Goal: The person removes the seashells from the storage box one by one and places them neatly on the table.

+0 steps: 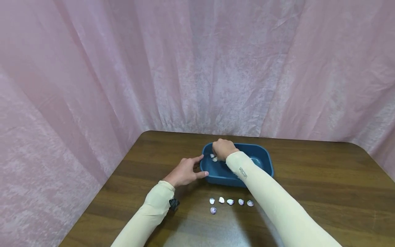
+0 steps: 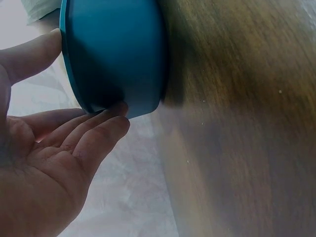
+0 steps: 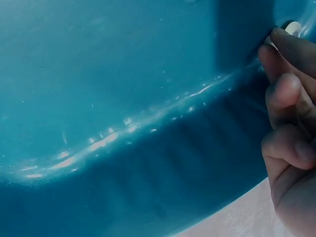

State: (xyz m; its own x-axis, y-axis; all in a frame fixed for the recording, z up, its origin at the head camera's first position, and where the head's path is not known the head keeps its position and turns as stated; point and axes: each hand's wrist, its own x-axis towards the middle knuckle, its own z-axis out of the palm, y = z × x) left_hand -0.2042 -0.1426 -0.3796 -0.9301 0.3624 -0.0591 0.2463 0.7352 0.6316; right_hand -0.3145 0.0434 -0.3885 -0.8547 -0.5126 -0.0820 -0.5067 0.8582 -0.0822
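Note:
A blue plastic basin (image 1: 225, 180) stands on the wooden table. My left hand (image 1: 184, 172) is at its left end, thumb and fingers spread and fairly straight, fingertips touching the rim and outer wall. In the left wrist view the fingers (image 2: 101, 138) lie against the basin's side. My right hand (image 1: 224, 149) reaches down inside the basin, near its far left part. Thumb and forefinger pinch a small white seashell (image 3: 269, 40), mostly hidden by the fingertips. Another seashell (image 3: 294, 28) lies just beyond them. Two pale seashells show in the basin in the head view, one by the wall (image 1: 212, 155).
In front of the basin, several small white and purple seashells (image 1: 230, 202) lie in a row on the table (image 1: 324, 192). A single seashell (image 1: 213, 210) sits below the row's left end. A pink curtain (image 1: 231, 68) hangs behind the table.

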